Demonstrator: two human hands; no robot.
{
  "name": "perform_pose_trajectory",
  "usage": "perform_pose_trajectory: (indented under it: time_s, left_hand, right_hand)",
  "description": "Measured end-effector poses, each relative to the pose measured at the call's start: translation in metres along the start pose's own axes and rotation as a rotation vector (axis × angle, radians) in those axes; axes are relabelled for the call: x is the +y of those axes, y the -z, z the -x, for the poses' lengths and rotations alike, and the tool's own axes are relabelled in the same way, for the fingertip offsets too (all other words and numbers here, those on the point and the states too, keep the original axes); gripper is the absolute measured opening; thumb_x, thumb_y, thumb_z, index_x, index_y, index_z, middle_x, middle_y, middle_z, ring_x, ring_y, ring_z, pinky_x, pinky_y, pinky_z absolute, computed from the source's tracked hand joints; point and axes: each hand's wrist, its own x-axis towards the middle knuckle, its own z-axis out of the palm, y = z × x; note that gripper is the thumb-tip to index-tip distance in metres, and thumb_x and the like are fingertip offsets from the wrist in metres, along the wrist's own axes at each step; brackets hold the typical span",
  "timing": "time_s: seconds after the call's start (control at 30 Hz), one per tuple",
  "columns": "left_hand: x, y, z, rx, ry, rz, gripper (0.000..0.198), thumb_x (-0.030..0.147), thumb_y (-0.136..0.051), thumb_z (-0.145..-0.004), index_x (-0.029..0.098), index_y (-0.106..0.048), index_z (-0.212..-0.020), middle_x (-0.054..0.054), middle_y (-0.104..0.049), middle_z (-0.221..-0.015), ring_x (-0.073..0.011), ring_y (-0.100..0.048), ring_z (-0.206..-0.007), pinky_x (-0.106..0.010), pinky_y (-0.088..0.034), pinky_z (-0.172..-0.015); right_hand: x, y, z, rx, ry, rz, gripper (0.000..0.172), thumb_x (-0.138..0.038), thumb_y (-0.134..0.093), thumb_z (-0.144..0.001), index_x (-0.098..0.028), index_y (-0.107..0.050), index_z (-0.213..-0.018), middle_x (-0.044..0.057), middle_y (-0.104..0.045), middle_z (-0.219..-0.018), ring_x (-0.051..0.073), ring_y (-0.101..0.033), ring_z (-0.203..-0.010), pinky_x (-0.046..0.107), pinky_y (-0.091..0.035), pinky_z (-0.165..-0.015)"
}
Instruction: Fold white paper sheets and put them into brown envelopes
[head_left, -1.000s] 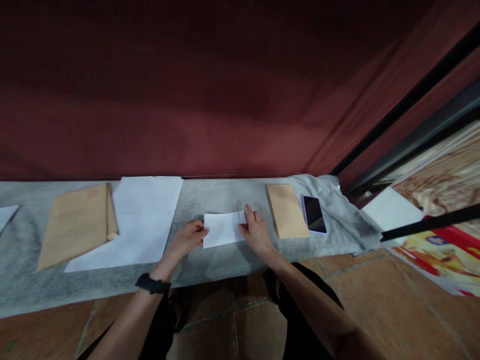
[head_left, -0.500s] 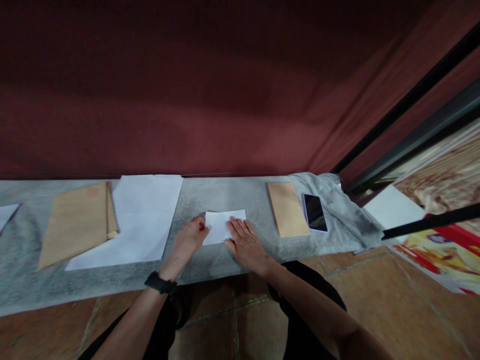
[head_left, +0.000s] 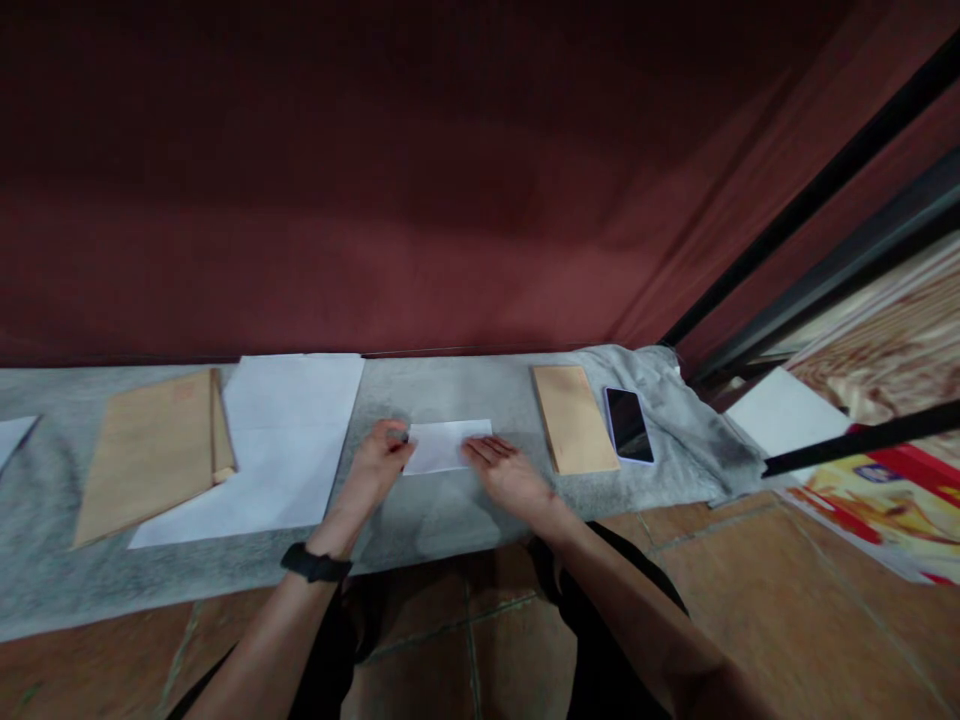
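A small white piece of paper (head_left: pixel 437 447), apparently folded, lies on the grey cloth in front of me. At its left edge, my left hand (head_left: pixel 376 462) is closed, thumb and curled fingers pinching the paper's side. My right hand (head_left: pixel 514 482) rests on the right end of the same paper, fingers stretched out and fairly flat. The paper's right corner is partly hidden under those fingers. On my left wrist is a black band (head_left: pixel 315 564).
Large white sheets (head_left: pixel 292 450) lie at left, partly under a brown envelope (head_left: pixel 154 445). To the right are a tan notepad-like block (head_left: pixel 576 420) and a phone (head_left: pixel 629 425). The grey cloth (head_left: pixel 442 385) borders a dark red curtain (head_left: pixel 420 270). A black bar (head_left: pixel 862 440) crosses at right.
The white paper now looks narrower from front to back. My right hand has slid toward its right end, and my left hand has shifted slightly up and left.
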Motion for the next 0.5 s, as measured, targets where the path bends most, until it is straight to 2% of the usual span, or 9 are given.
perform_pose_trajectory:
  time_s: [0.13,0.23,0.37,0.5]
  left_hand:
    - [0.031,-0.009,0.003,0.135,-0.210,0.094,0.043,0.041,-0.063,-0.078,0.022,-0.057,-0.116,0.006,-0.058,-0.066,-0.0143,-0.054,-0.061,-0.025,-0.041,-0.062]
    - [0.044,-0.020,0.002,0.194,-0.254,0.089,0.034,0.041,-0.059,-0.082,0.021,-0.062,-0.110,0.002,-0.063,-0.077,-0.0154,-0.058,-0.071,-0.026,-0.045,-0.068]
    - [0.036,-0.031,-0.010,0.232,-0.248,-0.031,0.026,0.034,-0.055,-0.084,0.021,-0.067,-0.103,-0.004,-0.072,-0.093,-0.0196,-0.066,-0.086,-0.029,-0.049,-0.078]
    - [0.025,-0.036,-0.018,0.226,-0.190,-0.221,0.027,0.026,-0.052,-0.085,0.021,-0.070,-0.104,-0.007,-0.076,-0.097,-0.0227,-0.069,-0.087,-0.031,-0.050,-0.078]
  right_hand:
    - [0.016,0.014,-0.006,0.164,-0.070,0.006,0.058,-0.002,-0.043,-0.096,-0.018,-0.048,-0.151,0.010,-0.049,-0.156,0.024,-0.044,-0.146,0.048,-0.028,-0.127]
    - [0.023,0.016,-0.011,0.214,-0.132,0.005,0.061,-0.001,-0.042,-0.096,-0.021,-0.045,-0.154,0.007,-0.045,-0.159,0.024,-0.040,-0.149,0.052,-0.025,-0.128]
    - [0.025,0.001,-0.016,0.180,-0.173,0.027,0.057,-0.001,-0.044,-0.095,-0.016,-0.050,-0.150,0.011,-0.047,-0.157,0.025,-0.042,-0.147,0.050,-0.029,-0.126]
    - [0.027,-0.017,-0.017,0.112,-0.161,0.026,0.053,-0.003,-0.049,-0.095,-0.018,-0.055,-0.146,0.012,-0.052,-0.153,0.025,-0.047,-0.144,0.048,-0.034,-0.123]
